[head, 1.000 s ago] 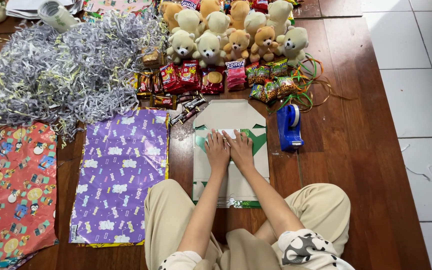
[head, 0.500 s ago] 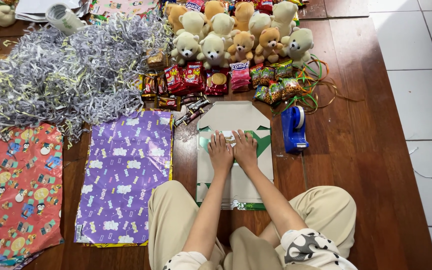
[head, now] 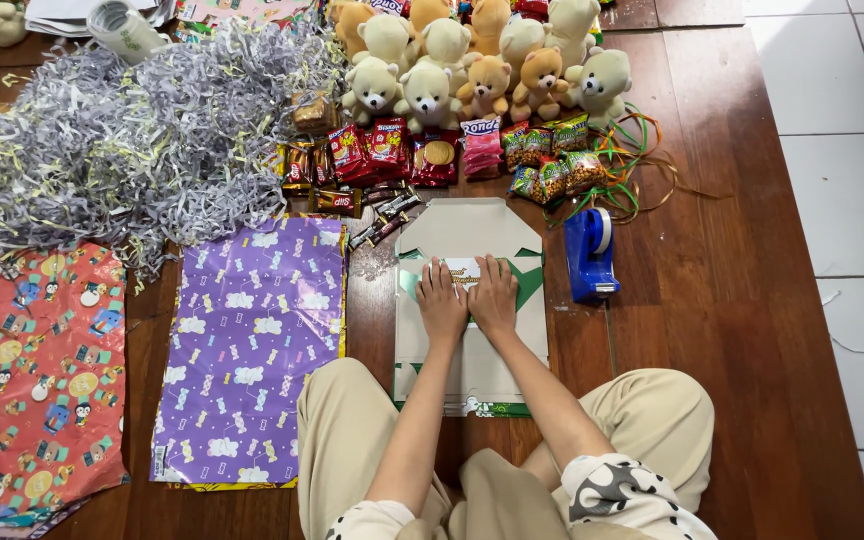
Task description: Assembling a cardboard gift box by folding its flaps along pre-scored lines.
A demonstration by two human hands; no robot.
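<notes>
I see both hands, left (head: 441,303) and right (head: 493,297), pressed open and flat on the box (head: 470,240) on the floor before me; it looks light, stiff card, best held by its edges.

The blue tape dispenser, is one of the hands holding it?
No, the blue tape dispenser stands alone on the floor while both hands, left and right, press on the flattened cardboard box.

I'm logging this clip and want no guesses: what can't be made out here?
Head view only:
- Flattened cardboard box: the middle lies under the left hand and right hand, the near end under the legs.
- Snack packets: contents too small to tell.
- Plush bears: back row cut off by the top edge.
</notes>
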